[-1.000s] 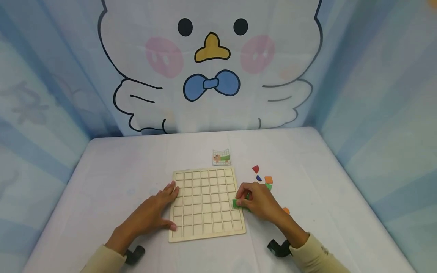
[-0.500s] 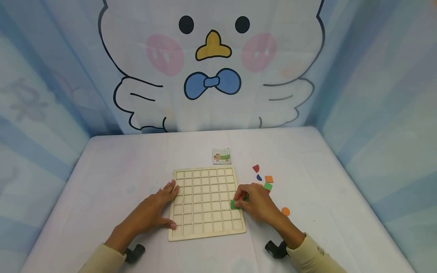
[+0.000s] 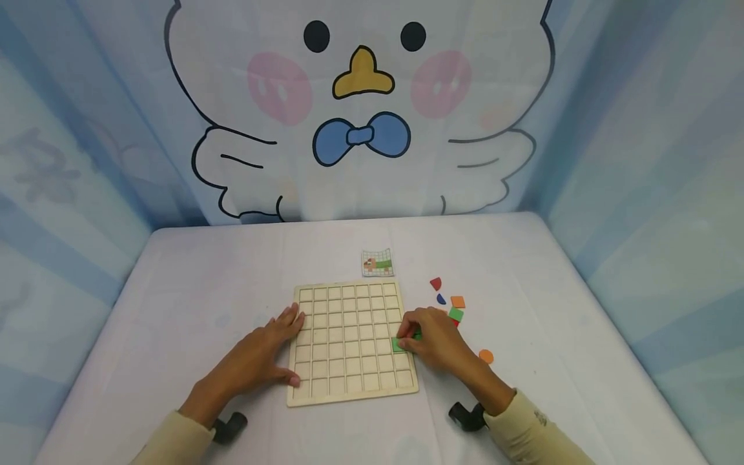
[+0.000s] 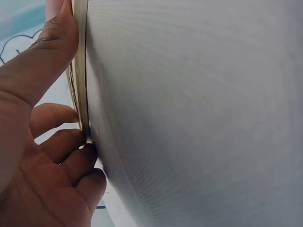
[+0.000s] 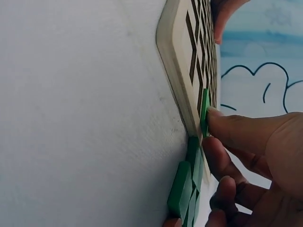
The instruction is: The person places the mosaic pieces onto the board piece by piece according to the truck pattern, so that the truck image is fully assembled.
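Note:
A pale wooden grid board lies flat on the white table. The left hand rests along its left side, fingertips at the upper left edge and thumb near the lower left corner. In the left wrist view, the thumb and fingers meet the board's side. At the board's right column, the right hand pinches a green square tile between thumb and fingers. The right wrist view shows the tile at a slot, with the thumb against it. Several green tiles lie beside the board, partly under the right hand.
Loose pieces lie right of the board: a red wedge, a blue half-round, an orange square, a green tile and an orange disc. A small picture card lies behind the board. Printed curtains enclose the table.
The right hand has shifted slightly left with the green tile, from the board's right rim onto the rightmost column. The left hand keeps its place on the board.

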### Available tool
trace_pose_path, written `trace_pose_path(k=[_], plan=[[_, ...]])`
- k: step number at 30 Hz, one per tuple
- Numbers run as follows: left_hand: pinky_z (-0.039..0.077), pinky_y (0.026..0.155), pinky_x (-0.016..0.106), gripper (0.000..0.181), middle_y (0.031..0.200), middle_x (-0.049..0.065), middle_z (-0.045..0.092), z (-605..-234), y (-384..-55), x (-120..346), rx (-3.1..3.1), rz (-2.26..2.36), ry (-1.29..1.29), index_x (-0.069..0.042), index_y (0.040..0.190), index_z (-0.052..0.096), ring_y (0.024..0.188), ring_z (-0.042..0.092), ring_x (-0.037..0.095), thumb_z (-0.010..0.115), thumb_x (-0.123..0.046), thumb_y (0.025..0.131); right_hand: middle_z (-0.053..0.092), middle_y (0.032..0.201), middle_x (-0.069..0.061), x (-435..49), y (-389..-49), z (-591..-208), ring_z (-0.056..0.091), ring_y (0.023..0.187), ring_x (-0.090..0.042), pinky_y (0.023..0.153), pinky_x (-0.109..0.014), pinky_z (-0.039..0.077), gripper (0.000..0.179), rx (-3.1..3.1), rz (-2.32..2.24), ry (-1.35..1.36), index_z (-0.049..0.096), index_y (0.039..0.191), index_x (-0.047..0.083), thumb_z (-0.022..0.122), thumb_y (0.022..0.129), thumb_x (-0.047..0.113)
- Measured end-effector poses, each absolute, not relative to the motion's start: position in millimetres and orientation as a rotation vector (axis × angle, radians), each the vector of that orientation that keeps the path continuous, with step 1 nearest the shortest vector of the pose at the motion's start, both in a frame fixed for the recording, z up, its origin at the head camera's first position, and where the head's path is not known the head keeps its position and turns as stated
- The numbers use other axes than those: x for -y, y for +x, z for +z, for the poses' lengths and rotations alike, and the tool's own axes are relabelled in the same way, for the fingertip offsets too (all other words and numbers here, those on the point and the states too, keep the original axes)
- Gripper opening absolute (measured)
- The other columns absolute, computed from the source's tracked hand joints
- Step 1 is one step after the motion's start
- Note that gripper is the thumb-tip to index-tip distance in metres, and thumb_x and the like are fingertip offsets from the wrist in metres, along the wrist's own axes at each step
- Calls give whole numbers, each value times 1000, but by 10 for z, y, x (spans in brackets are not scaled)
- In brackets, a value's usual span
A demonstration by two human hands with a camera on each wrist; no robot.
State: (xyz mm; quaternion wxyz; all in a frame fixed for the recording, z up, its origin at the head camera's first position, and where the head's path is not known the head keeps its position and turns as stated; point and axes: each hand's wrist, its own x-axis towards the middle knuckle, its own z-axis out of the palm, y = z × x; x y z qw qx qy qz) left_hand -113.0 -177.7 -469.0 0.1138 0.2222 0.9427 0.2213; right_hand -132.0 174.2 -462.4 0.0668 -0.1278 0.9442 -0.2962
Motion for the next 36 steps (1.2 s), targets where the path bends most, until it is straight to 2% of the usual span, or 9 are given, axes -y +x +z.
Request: trace_pose_path(k=[9, 14, 21, 28, 36], plan=[[37, 120, 69, 122, 176, 20, 22, -4681, -1144, 1774, -2759, 642, 633, -2, 165, 34, 161, 30, 42, 94, -47, 69, 67, 81, 10, -1931, -1363, -4583, 60, 80, -8, 76, -26, 49, 16, -2847, -982, -315, 76, 91, 20, 88, 86, 10], [38, 120, 69, 122, 175, 20, 23, -4685, -1134, 1779, -2761, 643, 628, -2, 164, 35, 160, 31, 43, 95, -47, 67, 70, 88, 8, -2077, -1428, -4593, 63, 88, -11, 83, -31, 50, 20, -2908, -941, -276, 78, 98, 19, 89, 85, 9], [39, 118, 71, 122, 175, 20, 24, -4674, -1138, 1774, -2758, 649, 626, -3, 164, 36, 158, 34, 46, 95, -48, 67, 66, 89, 3, -2144, -1496, -4603, 58, 88, -17, 79, -32, 47, 26, -2954, -872, -239, 81, 109, 17, 87, 87, 5], [41, 116, 71, 122, 175, 20, 25, -4679, -1151, 1782, -2759, 638, 629, -2, 164, 37, 157, 35, 47, 95, -49, 67, 65, 88, 1, -2136, -1545, -4583, 58, 85, -16, 78, -33, 49, 19, -2953, -822, -290, 79, 97, 17, 88, 85, 5], [40, 116, 71, 122, 175, 19, 25, -4683, -1146, 1790, -2759, 648, 632, -3, 164, 37, 159, 34, 44, 94, -50, 67, 64, 84, 2, -2147, -1581, -4535, 56, 81, -16, 75, -32, 47, 25, -2913, -860, -278, 68, 87, 16, 91, 83, 8]])
